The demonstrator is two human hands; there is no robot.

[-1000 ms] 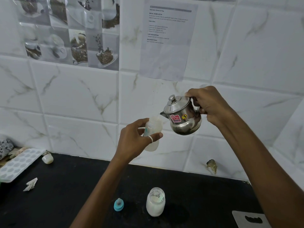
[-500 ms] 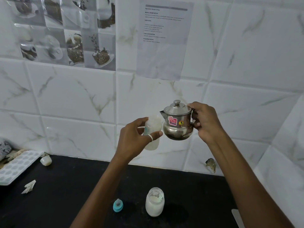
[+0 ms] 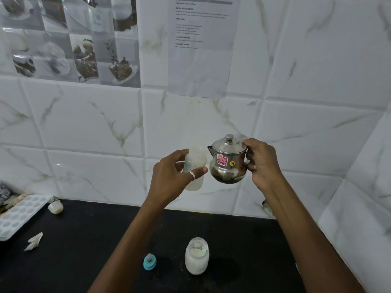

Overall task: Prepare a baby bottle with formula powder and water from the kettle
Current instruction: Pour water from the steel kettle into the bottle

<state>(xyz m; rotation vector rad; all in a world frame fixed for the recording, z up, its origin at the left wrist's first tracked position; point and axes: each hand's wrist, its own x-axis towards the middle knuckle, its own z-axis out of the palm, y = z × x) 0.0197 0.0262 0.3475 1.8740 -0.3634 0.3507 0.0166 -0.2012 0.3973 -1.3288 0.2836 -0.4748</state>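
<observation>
White marble-look tiles back a black desk (image 3: 84,240), and above it, held up in the air, is the baby bottle (image 3: 195,166): translucent plastic, open at the top, upright, with something pale in its lower part. The left hand (image 3: 175,178) has its fingers (image 3: 200,172) wrapped round the bottle's middle, thumb in front and a ring showing. It looks light and a little squeezable, probably slick if wet, so a hold round the waist seems right, firm but not crushing.

Just beside it, spout toward the bottle's mouth, hangs a small steel kettle (image 3: 228,163) with its lid on, upright and not tipped. The right hand (image 3: 261,163) is closed round the handle at its far side. Metal with water inside will likely weigh more than the bottle, and the handle is the safe place to hold.

Down on the desk stand a glass jar (image 3: 196,256) of white powder and a blue bottle cap (image 3: 149,261), close together. Far left lie a white tray (image 3: 19,214), a small pale lump and a scrap of paper (image 3: 35,241). Nothing stands between kettle and bottle.
</observation>
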